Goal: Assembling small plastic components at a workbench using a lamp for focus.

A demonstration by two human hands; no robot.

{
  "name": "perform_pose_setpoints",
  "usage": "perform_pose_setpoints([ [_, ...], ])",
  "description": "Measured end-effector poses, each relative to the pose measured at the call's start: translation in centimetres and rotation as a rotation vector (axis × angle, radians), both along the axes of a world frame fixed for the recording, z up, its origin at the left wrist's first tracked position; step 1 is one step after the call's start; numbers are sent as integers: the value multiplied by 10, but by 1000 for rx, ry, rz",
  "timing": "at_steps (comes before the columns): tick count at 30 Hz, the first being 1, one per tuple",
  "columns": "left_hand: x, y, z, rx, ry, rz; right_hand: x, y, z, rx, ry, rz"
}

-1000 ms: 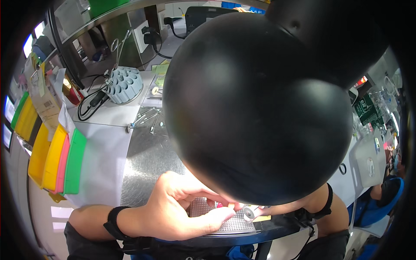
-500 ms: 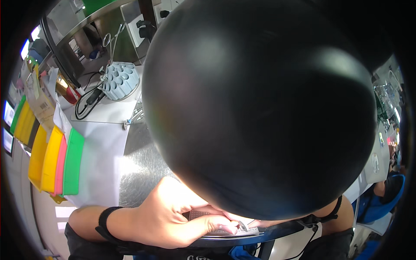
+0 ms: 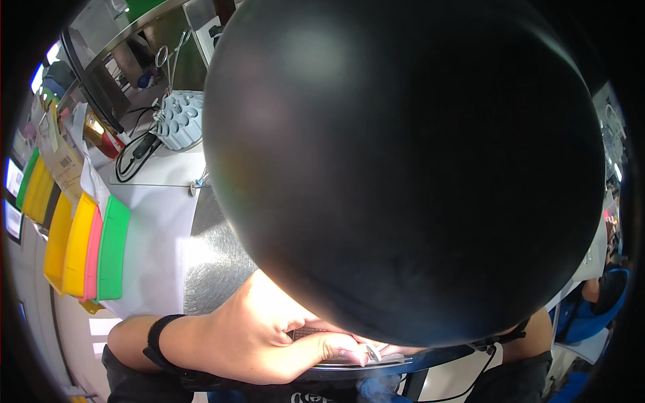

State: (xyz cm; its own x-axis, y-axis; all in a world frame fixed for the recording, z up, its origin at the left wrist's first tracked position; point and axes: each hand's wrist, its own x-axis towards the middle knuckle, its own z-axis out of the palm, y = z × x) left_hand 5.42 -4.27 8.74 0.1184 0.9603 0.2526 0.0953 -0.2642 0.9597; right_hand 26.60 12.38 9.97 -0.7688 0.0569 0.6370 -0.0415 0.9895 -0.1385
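Observation:
My left hand (image 3: pixel 259 339) is bent in a pinch at the table's front edge. At its thumb tip sits a small shiny silvery piece (image 3: pixel 373 352), too small to name. Under the hand, part of a dotted, grid-like surface (image 3: pixel 309 332) shows. A large black dome-shaped thing (image 3: pixel 403 174) fills the middle of the view and covers most of my right hand (image 3: pixel 400 350). Only a sliver of right fingers shows beside the silvery piece. My right forearm emerges below the dome's right side. Whether the right fingers hold anything is hidden.
Left of the brushed metal worktop (image 3: pixel 211 275) stand green, pink and yellow bins (image 3: pixel 113 248). Farther back are a grey round holder (image 3: pixel 179 121) with many holes, scissor-like handled tools (image 3: pixel 171 59) and a black cable (image 3: pixel 123 164). Someone in blue (image 3: pixel 598 302) sits at the right.
The black dome looks larger and covers more on both sides, including part of the grey holder. My left hand keeps its pinch, and the silvery piece has shifted slightly left and appears turned.

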Motion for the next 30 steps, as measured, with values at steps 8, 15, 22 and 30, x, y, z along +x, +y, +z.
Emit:
perform_pose_setpoints([
  [8,-1,-2,0,-75,39,-24,0,8,-20,153,114,48],
  [15,2,-3,-10,84,86,59,1,12,20,3,-49,31],
  [22,-24,28,-31,187,339,324,7,79,-2,83,-141,-191],
  [30,-40,59,-56,238,209,243,0,105,-24,92,-232,-440],
])
